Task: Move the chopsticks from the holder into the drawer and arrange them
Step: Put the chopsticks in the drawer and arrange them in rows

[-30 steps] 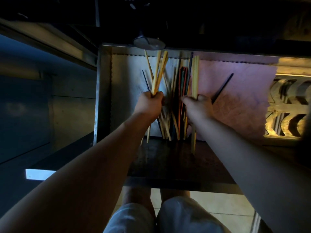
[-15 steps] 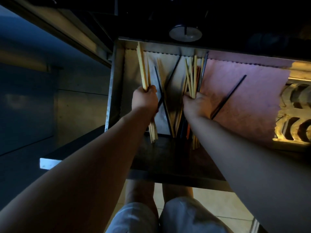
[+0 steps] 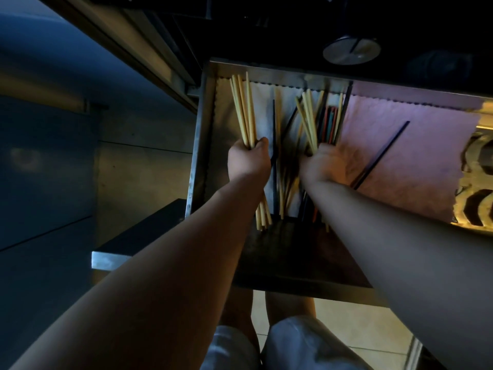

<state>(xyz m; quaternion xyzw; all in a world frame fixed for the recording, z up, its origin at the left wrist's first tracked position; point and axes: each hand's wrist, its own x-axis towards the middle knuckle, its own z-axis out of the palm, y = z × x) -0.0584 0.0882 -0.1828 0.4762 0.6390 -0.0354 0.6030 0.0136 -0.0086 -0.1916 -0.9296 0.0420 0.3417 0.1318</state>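
Observation:
The metal drawer (image 3: pixel 196 156) stands pulled out below me. My left hand (image 3: pixel 248 162) grips a bundle of pale wooden chopsticks (image 3: pixel 241 108) at the drawer's left side, over the white liner (image 3: pixel 262 102). My right hand (image 3: pixel 324 165) is closed on a second bunch of pale chopsticks (image 3: pixel 306 116) near the middle. Between and behind the hands lie loose dark, red and teal chopsticks (image 3: pixel 330 124). One black chopstick (image 3: pixel 384 153) lies slanted on the pink liner (image 3: pixel 400 161). The round holder (image 3: pixel 352 50) sits above the drawer's back edge.
A patterned gold object (image 3: pixel 477 188) lies at the drawer's right end. The dark drawer front (image 3: pixel 293 257) is close to my knees (image 3: pixel 293 340). A cabinet face (image 3: pixel 66 169) and counter edge run along the left.
My left hand has carried its bundle of pale chopsticks leftwards, away from the mixed pile. My right hand stays at the middle with its bunch. The view shifted left.

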